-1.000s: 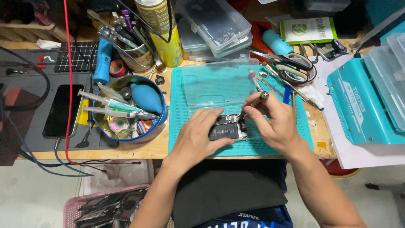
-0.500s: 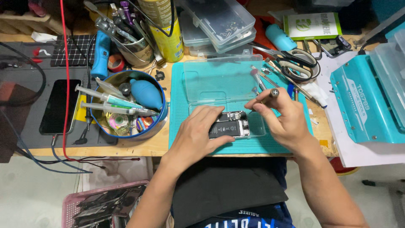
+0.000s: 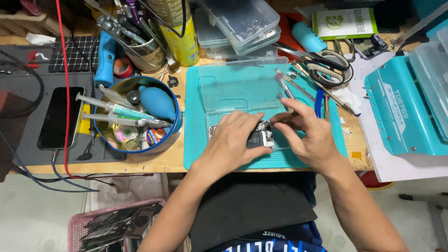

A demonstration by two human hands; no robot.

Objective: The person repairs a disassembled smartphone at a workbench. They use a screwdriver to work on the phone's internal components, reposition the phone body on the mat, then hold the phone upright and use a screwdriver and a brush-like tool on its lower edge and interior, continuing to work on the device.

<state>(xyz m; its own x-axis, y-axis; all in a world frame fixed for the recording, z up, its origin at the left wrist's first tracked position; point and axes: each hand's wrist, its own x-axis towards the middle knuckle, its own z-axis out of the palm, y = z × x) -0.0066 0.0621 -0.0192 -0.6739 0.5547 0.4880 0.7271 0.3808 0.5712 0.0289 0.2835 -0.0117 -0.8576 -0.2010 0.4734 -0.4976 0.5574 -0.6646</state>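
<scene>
An opened phone (image 3: 259, 138) with its circuit boards showing lies on a teal work mat (image 3: 196, 140) at the desk's front edge. My left hand (image 3: 233, 140) rests over the phone's left half and grips it against the mat. My right hand (image 3: 308, 135) is beside it on the right. Its thumb and fingers are pinched together over the phone's top right corner, around a thin screwdriver that the fingers almost entirely hide. A clear plastic lid (image 3: 238, 86) lies on the mat just behind the phone.
Loose metal tools (image 3: 285, 86) and scissors (image 3: 326, 63) lie behind my right hand. A blue bowl (image 3: 172, 130) with syringes and a blower stands left of the mat. A teal box (image 3: 401, 112) is at right, a dark phone (image 3: 60, 116) at left, a pink basket (image 3: 116, 224) on the floor.
My right hand has dropped lower and closer to the phone, so the screwdriver's upright handle no longer shows above it. My left hand stays on the phone.
</scene>
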